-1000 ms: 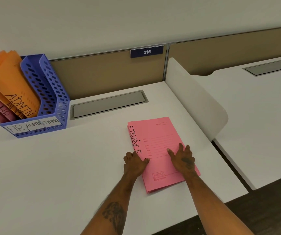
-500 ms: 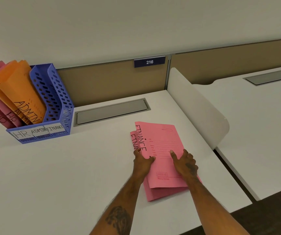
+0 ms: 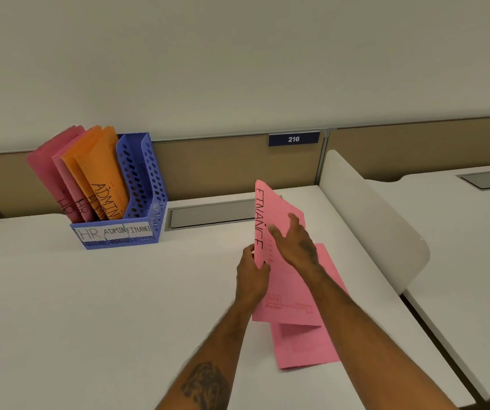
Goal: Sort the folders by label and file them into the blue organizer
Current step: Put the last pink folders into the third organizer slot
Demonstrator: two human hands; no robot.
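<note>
Pink FINANCE folder is up off the table now, tilted with its labelled edge facing me. Both forearms reach forward from the bottom of the view, and I can see a tattoo on the left one. Left hand is at the folder's lower left edge, fingers curled around it, pinching the spine just under the lettering. Right hand lies flat against the front cover, fingers spread out and pressing on the face of it, wrist angled down to the right.

Under it a second pink folder lies flat on the table, poking out below and to the right of the held one; can't read its label from here.

Over at the back left sits the blue organizer, slots tagged HR, ADMIN, FINANCE. Pink HR folders and orange ADMIN folders stand leaning in the left and middle slots.
</note>
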